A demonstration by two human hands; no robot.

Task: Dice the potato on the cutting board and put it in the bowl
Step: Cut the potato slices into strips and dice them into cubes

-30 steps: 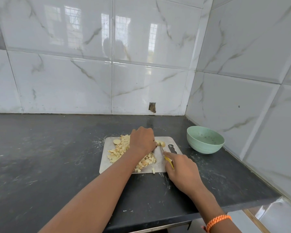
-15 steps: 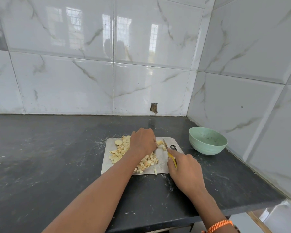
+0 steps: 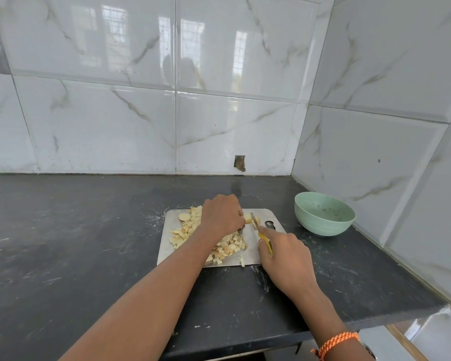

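A: We see the left hand (image 3: 222, 217) curled over the potato piece (image 3: 248, 218) on the cutting board (image 3: 253, 231), diced potato (image 3: 231, 244) heaped beside it.

B: And the right hand (image 3: 284, 252) grips the knife (image 3: 261, 233), blade at that piece. We see the green bowl (image 3: 323, 213) standing apart, right.

A dark stone counter (image 3: 63, 243), scuffed and dusted with pale streaks, runs into a corner where two walls of large glossy white marble-look tiles (image 3: 102, 126) meet. The back tiles mirror bright windows (image 3: 193, 45) with grilles, so daylight fills the room. Low on the back wall, just above the counter's far edge, a small ragged hole (image 3: 239, 163) breaks one tile.
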